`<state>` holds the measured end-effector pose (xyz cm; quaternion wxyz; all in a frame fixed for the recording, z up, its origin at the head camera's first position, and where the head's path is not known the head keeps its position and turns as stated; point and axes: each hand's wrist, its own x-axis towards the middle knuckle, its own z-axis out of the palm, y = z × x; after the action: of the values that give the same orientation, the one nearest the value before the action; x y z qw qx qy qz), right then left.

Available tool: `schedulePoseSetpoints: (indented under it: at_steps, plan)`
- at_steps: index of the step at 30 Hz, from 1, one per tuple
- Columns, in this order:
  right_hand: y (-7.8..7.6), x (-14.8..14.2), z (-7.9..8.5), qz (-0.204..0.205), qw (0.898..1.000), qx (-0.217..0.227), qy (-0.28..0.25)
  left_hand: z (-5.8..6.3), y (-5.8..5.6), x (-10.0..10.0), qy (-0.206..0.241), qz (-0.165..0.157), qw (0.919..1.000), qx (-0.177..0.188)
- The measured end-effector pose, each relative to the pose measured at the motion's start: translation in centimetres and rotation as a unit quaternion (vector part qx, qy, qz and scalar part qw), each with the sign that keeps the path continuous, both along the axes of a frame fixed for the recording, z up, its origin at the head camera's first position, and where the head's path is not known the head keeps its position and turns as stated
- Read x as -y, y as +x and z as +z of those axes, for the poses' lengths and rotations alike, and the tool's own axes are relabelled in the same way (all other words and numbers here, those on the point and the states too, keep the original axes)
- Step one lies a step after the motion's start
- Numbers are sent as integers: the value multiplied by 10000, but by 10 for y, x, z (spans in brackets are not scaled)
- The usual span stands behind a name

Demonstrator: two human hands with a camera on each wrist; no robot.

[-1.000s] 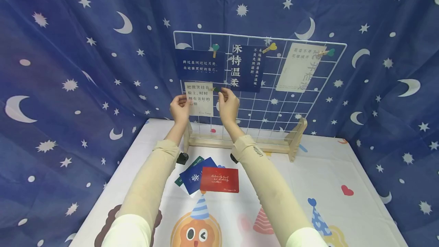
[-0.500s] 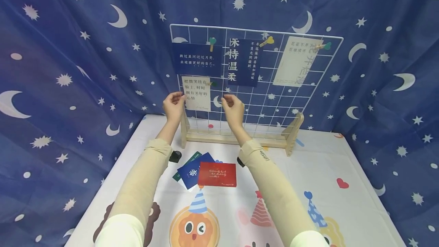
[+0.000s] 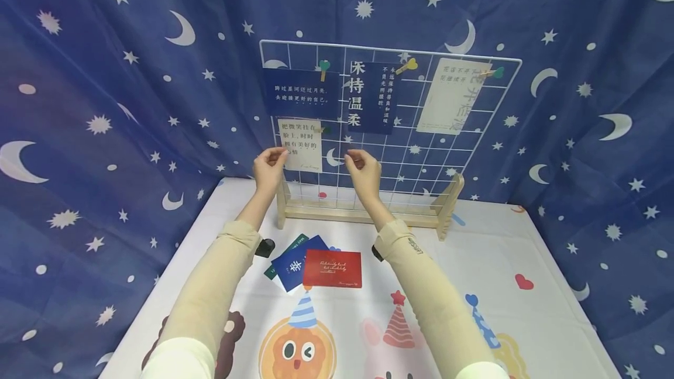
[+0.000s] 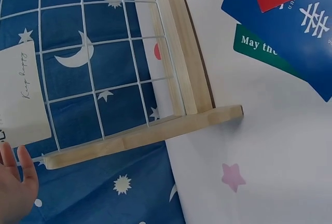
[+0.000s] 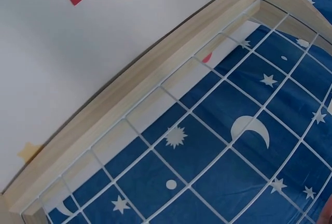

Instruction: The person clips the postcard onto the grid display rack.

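Note:
A cream card (image 3: 301, 159) with printed characters hangs on the white wire grid (image 3: 392, 159), below a dark blue card (image 3: 300, 111). A small wooden clip with a green end (image 3: 325, 130) sits at its upper right edge. My left hand (image 3: 268, 169) is at the card's left edge, fingertips overlapping it in the head view; whether they touch is hard to tell. In the left wrist view, the fingers of that hand (image 4: 18, 190) are loosely extended beside the card (image 4: 23, 99). Right of the card, my right hand (image 3: 365, 175) hovers before the grid, fingers loosely bent, holding nothing visible.
Another blue card (image 3: 375, 116) and a white card (image 3: 444, 107) hang by clips, one yellow-ended (image 3: 408, 65), one teal-ended (image 3: 494, 72). The grid stands in a wooden base (image 3: 358, 215). Red (image 3: 333, 269), blue (image 3: 289, 265) and green cards lie overlapped on the tablecloth (image 3: 463, 285).
My right hand has left the green-ended clip and moved down and right. My left hand has eased its hold on the cream card, which stays hanging. The head view has shifted slightly.

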<state>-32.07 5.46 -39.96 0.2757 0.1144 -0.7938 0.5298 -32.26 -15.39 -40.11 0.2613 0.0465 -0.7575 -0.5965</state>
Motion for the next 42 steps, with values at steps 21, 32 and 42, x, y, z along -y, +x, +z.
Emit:
schedulePoseSetpoints:
  at_steps: [21, 32, 42]
  plan:
    - [15, -32, -5, 1033, 9940, 167, 310, -18, 27, -1, -1237, -1739, 9765, 296]
    - [26, -49, -4, 1210, 9917, 185, 380, -24, 37, -6, -1746, -2226, 9584, 382]
    - [39, -70, -11, 1310, 9868, 284, 912, -33, 49, -7, -2431, -2846, 9262, 451]
